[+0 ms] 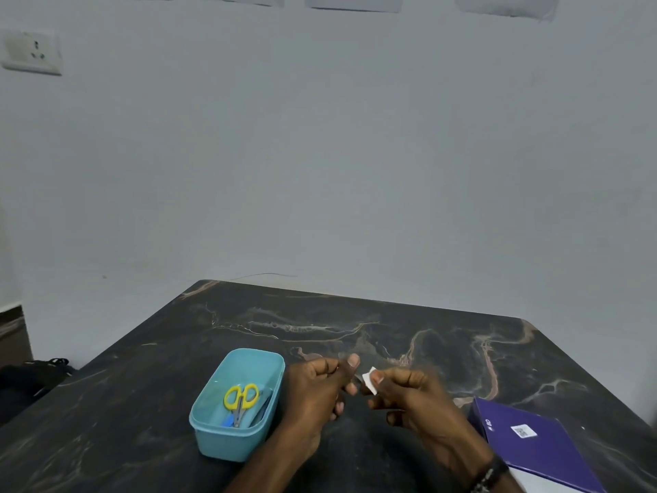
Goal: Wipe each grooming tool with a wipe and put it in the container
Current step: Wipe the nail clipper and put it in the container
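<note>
Dark marbled table [426,350] against plain grey wall [320,154]. Small white wipe [369,380] pinched between thumb and forefinger of right hand [412,396], held above table centre. Left hand [320,386] curled closed just beside it, thumb raised; grip on a tool likely, but item hidden and blurred, so contents cannot be told. Blue container [213,435] just left of left hand, open-topped, holding yellow-handled scissors [241,398] and further tools too small to identify. Purple box [533,439] at right near edge. Dark band [490,475] on right wrist. Wall socket [32,51] upper left.
</note>
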